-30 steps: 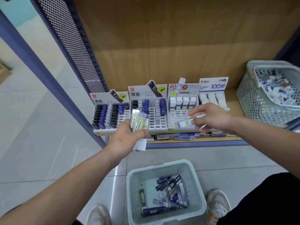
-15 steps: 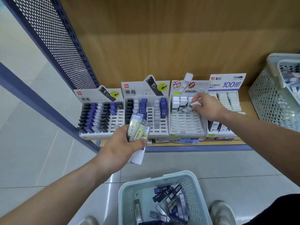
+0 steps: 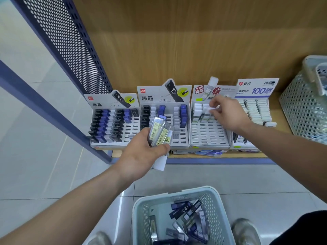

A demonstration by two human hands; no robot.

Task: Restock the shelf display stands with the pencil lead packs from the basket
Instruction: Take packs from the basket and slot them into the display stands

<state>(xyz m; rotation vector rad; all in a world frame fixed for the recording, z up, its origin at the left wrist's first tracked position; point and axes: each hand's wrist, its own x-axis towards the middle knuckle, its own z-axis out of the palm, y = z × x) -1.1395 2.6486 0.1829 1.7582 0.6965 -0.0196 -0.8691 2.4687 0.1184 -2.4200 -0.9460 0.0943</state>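
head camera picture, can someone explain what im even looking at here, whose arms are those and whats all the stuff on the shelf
This is one picture from a camera worn on a person's head, looking forward and down, so the two arms are that person's own. There is no machine.

On the wooden shelf stand four slotted display stands for pencil lead packs. The right hand pinches a white-capped pack at the upper rows of the third stand, whose lower slots are mostly empty. The left hand holds a small bundle of clear packs in front of the second stand.

On the floor between the shoes sits a pale basket with more packs. Another basket stands at the shelf's right end.
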